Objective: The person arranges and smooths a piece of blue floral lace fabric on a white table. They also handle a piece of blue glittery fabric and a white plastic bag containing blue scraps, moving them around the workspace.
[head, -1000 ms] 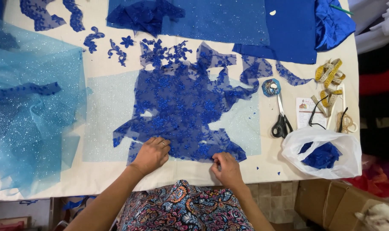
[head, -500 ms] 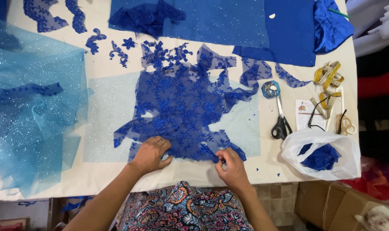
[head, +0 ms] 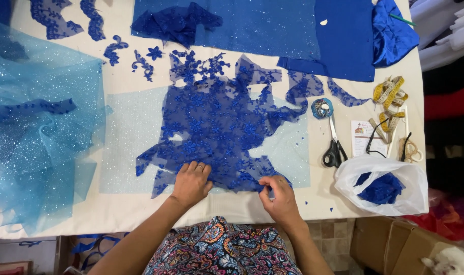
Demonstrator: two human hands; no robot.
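A large piece of dark blue floral lace lies spread over a pale blue glitter fabric panel on a cream table. My left hand presses flat on the lace's near edge, fingers spread. My right hand pinches the lace's lower right corner between thumb and fingers.
Light blue glitter tulle heaps at the left. Royal blue cloth and small lace cut-outs lie at the far side. Scissors, a round blue pincushion, a tape measure and a white plastic bag of scraps sit right.
My right hand has shifted slightly right along the lace's near edge and closed on its corner. My left hand stays pressed on the lace.
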